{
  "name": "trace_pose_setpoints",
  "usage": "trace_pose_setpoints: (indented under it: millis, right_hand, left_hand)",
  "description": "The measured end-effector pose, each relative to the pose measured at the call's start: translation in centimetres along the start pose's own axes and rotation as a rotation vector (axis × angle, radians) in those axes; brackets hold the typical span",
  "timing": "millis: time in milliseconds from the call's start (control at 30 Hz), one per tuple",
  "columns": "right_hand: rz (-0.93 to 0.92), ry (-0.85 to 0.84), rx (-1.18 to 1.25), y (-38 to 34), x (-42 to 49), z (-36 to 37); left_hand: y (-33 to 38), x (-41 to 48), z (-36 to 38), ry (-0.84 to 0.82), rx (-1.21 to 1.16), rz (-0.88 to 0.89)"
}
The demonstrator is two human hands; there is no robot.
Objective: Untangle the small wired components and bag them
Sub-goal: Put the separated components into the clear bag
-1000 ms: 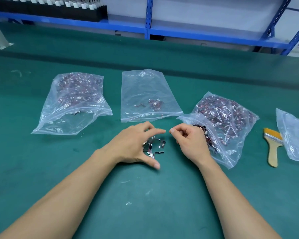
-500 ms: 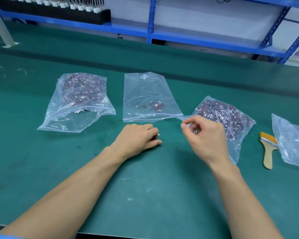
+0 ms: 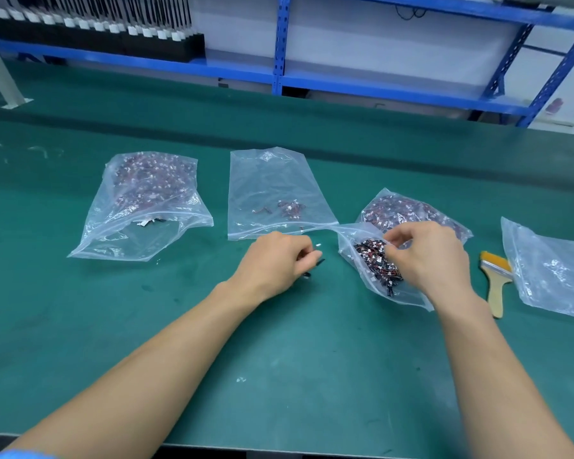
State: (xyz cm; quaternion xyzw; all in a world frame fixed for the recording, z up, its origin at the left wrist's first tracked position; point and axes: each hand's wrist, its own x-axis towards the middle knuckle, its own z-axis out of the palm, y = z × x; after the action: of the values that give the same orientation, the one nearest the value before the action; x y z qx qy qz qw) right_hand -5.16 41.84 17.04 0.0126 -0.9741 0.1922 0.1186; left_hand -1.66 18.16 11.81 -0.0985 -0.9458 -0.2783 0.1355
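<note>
Three clear plastic bags lie on the green mat. The left bag (image 3: 140, 207) is full of small red-wired components. The middle bag (image 3: 272, 193) holds only a few. The right bag (image 3: 408, 213) is full, and a tangled clump of wired components (image 3: 375, 263) spills toward its open mouth. My left hand (image 3: 272, 260) rests on the mat with its fingers curled round a few small wired components whose ends stick out at the fingertips. My right hand (image 3: 428, 256) sits at the right bag's mouth, fingertips pinching into the tangled clump.
A wooden-handled brush (image 3: 496, 279) lies right of the full bag. Another clear bag (image 3: 550, 270) sits at the far right. Blue shelving (image 3: 280, 48) with a black rack of white-tipped parts (image 3: 96, 31) runs along the back. The table's front edge is near me.
My right hand moved right and down onto the tangled clump at the right bag's mouth. My left hand stayed near the middle, fingers now curled round small components.
</note>
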Motion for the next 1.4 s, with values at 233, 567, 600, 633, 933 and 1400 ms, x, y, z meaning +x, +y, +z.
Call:
trace_pose_setpoints:
  millis: [233,567,600,633,933,1400]
  right_hand:
    - [-0.030,-0.022,0.303,-0.2,0.3,-0.5]
    - [-0.057,-0.012,0.406,0.8,0.5,-1.4]
    - [-0.061,-0.013,0.404,0.8,0.5,-1.3]
    - [-0.068,-0.013,0.401,0.8,0.4,-1.3]
    - [-0.077,0.007,0.347,0.9,0.3,-0.8]
    - [-0.093,0.020,0.327,0.6,0.0,-0.7]
  left_hand:
    - [8.8,4.9,3.2,-0.173,-0.158,-0.127]
    - [8.7,4.6,4.4,-0.306,-0.365,-0.004]
    - [8.5,4.4,4.3,-0.311,-0.333,0.018]
    - [8.2,4.3,4.1,-0.296,-0.296,0.046]
    - [7.9,3.7,3.7,0.032,0.082,0.144]
    - [7.2,2.1,5.0,0.052,0.350,0.555]
